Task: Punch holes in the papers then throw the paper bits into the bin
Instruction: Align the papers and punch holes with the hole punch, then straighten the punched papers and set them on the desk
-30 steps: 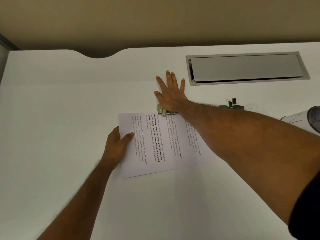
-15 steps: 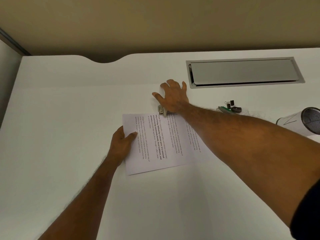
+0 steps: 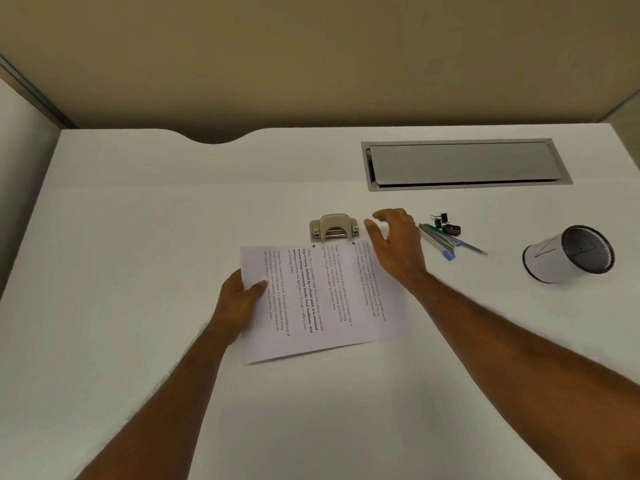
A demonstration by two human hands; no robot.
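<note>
Presently we log the punching step as near its end. Item: papers, a printed stack flat on the surface, top edge at the mouth of the hole punch; whether it sits inside the slot we cannot tell. Two dark holes show along that edge. Item: left hand, thumb on top of the stack's left edge, pinching it. Item: right hand, fingers loosely spread, holding nothing, hovering just beside the punch's right end. Item: mesh cup, on its side well apart to the right, which we take for the bin. Item: clips and pen, between hand and cup. Next, we judge, the stack wants drawing clear, then the punch carrying level so its bits do not spill before the cup.
</note>
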